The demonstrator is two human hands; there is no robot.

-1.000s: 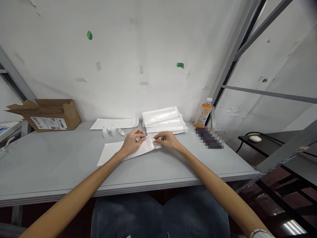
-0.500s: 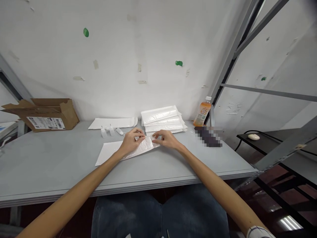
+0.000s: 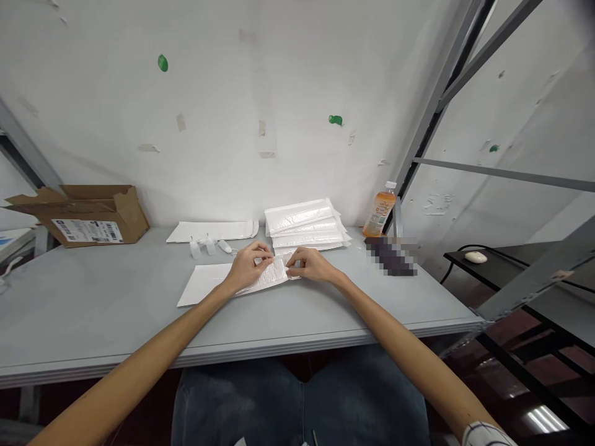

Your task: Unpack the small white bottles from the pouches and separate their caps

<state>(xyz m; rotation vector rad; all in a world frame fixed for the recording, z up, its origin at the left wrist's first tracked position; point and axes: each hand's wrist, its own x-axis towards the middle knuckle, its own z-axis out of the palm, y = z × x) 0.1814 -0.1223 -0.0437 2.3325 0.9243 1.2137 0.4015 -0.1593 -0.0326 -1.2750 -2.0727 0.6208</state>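
A white bubble mailer point(image 3: 204, 283) lies aslant on the grey table in front of me. My left hand point(image 3: 250, 265) pinches it near its right end, fingertips curled at the upper edge. Close by on the right, my right hand point(image 3: 310, 264) grips the flap end of the same mailer between thumb and fingers. The exact spot under the right fingertips is partly hidden. Small white plastic pieces with prongs or cords point(image 3: 210, 246) rest just beyond my left hand. Behind both hands is a stack of several white bubble mailers point(image 3: 304, 218).
Another white mailer point(image 3: 204, 231) lies along the wall at the back. An open cardboard box point(image 3: 97, 214) stands at the far left of the table point(image 3: 116, 310). An orange drink bottle point(image 3: 380, 210) and a blurred dark object point(image 3: 393, 256) are on the right, near the metal frame.
The right fingers have closed more tightly at the mailer's flap end, and the mailer has shifted slightly. My left hand stays in nearly the same place.
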